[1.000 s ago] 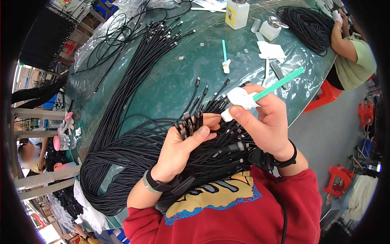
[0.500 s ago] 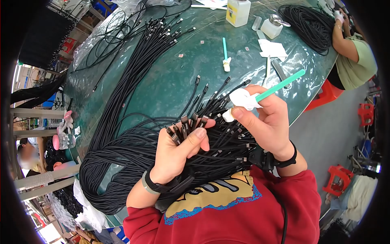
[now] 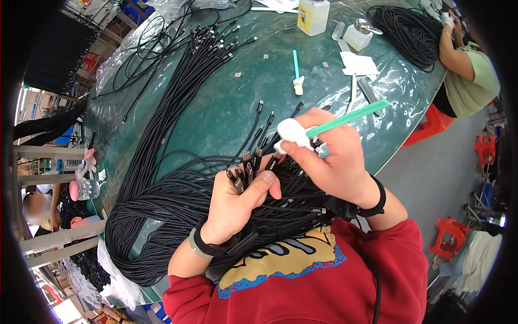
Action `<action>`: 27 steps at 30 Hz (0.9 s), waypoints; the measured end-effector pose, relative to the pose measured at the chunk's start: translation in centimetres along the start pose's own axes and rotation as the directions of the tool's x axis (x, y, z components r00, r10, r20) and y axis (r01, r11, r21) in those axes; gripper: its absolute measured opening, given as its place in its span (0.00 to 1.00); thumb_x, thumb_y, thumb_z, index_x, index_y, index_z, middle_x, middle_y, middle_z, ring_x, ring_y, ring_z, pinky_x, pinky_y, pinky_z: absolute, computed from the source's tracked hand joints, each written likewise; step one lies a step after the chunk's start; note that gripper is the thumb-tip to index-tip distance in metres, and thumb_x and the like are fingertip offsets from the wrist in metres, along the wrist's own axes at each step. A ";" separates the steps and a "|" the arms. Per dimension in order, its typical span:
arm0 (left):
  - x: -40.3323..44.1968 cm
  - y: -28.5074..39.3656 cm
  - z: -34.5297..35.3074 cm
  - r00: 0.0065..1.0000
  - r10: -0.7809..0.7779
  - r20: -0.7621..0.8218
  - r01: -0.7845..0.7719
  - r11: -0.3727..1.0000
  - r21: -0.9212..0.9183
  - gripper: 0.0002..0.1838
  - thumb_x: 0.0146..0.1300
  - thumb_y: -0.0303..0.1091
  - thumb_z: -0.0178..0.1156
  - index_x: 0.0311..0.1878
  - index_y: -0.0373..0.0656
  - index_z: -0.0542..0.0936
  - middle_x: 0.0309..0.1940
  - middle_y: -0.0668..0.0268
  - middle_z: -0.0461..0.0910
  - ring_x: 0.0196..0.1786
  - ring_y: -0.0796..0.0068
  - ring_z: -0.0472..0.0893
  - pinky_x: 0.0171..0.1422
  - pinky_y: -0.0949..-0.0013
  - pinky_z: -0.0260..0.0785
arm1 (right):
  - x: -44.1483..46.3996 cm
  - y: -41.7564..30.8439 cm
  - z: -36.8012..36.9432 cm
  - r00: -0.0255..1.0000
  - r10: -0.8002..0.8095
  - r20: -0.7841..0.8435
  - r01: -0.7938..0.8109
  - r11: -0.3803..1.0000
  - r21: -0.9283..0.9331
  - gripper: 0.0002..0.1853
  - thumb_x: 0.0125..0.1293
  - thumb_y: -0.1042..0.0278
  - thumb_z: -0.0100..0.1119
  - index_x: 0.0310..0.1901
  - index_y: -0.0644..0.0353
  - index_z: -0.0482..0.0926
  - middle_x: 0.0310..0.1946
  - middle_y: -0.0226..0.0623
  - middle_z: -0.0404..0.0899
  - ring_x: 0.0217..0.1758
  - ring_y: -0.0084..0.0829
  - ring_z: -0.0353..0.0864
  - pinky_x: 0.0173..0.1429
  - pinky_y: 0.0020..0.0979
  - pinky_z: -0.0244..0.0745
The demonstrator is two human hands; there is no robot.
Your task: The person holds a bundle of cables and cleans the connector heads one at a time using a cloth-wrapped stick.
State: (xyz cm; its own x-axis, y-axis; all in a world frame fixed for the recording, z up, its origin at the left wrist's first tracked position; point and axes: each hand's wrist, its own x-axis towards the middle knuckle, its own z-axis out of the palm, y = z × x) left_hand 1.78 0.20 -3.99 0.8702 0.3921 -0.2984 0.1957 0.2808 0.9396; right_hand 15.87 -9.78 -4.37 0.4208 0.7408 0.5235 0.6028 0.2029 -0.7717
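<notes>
My left hand (image 3: 237,197) is wrapped round several black cable connectors (image 3: 247,164), which fan out above the thumb and fingers. My right hand (image 3: 332,156) pinches a green stick (image 3: 350,116) with a white cloth wad (image 3: 294,134) at its lower end. The wad is close to the upright connectors, just right of my left hand; whether it touches one I cannot tell. A thick bundle of black cables (image 3: 151,216) curves under and left of my hands, with more connector ends spread beneath my right hand.
On the green table (image 3: 216,119) lie another green stick (image 3: 296,65), white cloth (image 3: 360,64) and a metal strip. Two bottles (image 3: 314,16) (image 3: 358,35) stand at the back. A coiled cable bundle (image 3: 404,35) lies back right, near a co-worker (image 3: 469,70). Red stools stand right.
My right hand has moved left and slightly down, bringing the wad nearer the connectors. My left hand has shifted a little left since the first frame, and the connectors in it have spread.
</notes>
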 end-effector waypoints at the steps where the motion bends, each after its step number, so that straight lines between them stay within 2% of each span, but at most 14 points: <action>1: 0.0 0.0 0.0 1.000 -0.001 -0.011 0.001 1.000 -0.013 0.16 0.61 0.27 0.48 0.52 0.33 0.71 0.20 0.71 0.74 0.17 0.91 0.57 0.20 0.83 0.49 | 0.1 -0.1 -0.2 1.000 0.010 -0.010 -0.010 1.000 -0.003 0.09 0.48 0.78 0.61 0.33 0.64 0.75 0.24 0.36 0.74 0.26 0.31 0.74 0.30 0.27 0.66; 7: 0.0 0.1 0.0 0.999 -0.029 -0.025 0.028 0.999 -0.023 0.16 0.61 0.27 0.48 0.52 0.34 0.71 0.19 0.71 0.73 0.16 0.91 0.57 0.20 0.84 0.48 | 0.3 0.4 -0.2 0.998 0.055 -0.019 -0.054 0.996 0.064 0.09 0.48 0.77 0.61 0.33 0.63 0.75 0.24 0.36 0.74 0.26 0.31 0.74 0.30 0.26 0.66; 10: 0.0 0.4 -0.1 0.998 -0.054 0.023 0.055 0.998 -0.007 0.16 0.61 0.27 0.48 0.53 0.34 0.70 0.18 0.71 0.72 0.16 0.92 0.56 0.19 0.84 0.47 | 0.7 0.3 -0.5 0.993 0.114 0.030 -0.117 0.978 0.170 0.09 0.49 0.77 0.61 0.33 0.64 0.75 0.25 0.36 0.74 0.27 0.30 0.74 0.30 0.26 0.65; 15: -0.1 0.4 -0.1 0.999 -0.049 0.010 0.050 0.998 -0.040 0.16 0.61 0.27 0.48 0.52 0.34 0.71 0.18 0.72 0.71 0.16 0.92 0.56 0.19 0.84 0.47 | 0.4 0.6 -0.3 0.990 0.120 0.069 -0.129 0.980 0.149 0.08 0.49 0.78 0.60 0.33 0.64 0.75 0.25 0.36 0.75 0.27 0.30 0.74 0.30 0.25 0.65; 18: 0.1 0.3 -0.4 0.999 -0.045 0.006 0.045 0.997 -0.063 0.16 0.61 0.27 0.48 0.52 0.35 0.71 0.18 0.72 0.71 0.16 0.92 0.55 0.19 0.83 0.47 | -0.4 1.1 -1.1 0.992 0.075 0.103 -0.083 0.993 0.082 0.09 0.49 0.78 0.60 0.33 0.64 0.75 0.24 0.36 0.74 0.27 0.29 0.73 0.29 0.24 0.65; 23: -0.1 0.1 0.0 0.999 -0.034 -0.011 0.034 0.999 -0.021 0.16 0.61 0.27 0.48 0.52 0.35 0.71 0.18 0.72 0.72 0.16 0.91 0.56 0.19 0.84 0.47 | 0.2 0.5 -0.8 0.996 0.051 0.072 -0.058 0.994 0.096 0.09 0.48 0.79 0.60 0.33 0.64 0.75 0.24 0.35 0.74 0.26 0.28 0.73 0.29 0.25 0.65; 27: 0.0 0.3 -0.1 0.998 -0.047 0.034 0.048 0.999 -0.024 0.16 0.61 0.27 0.49 0.52 0.34 0.70 0.19 0.70 0.73 0.16 0.91 0.56 0.19 0.84 0.48 | 0.8 0.6 -0.9 0.997 0.064 0.034 -0.067 0.994 0.089 0.08 0.48 0.79 0.60 0.33 0.64 0.75 0.24 0.35 0.74 0.26 0.28 0.73 0.30 0.25 0.65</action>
State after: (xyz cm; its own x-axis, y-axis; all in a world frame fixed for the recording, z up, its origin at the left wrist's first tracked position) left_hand 1.78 0.40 -3.70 0.8749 0.3485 -0.3363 0.2260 0.3204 0.9199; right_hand 17.16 -9.59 -4.08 0.4349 0.7739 0.4604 0.5106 0.2093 -0.8340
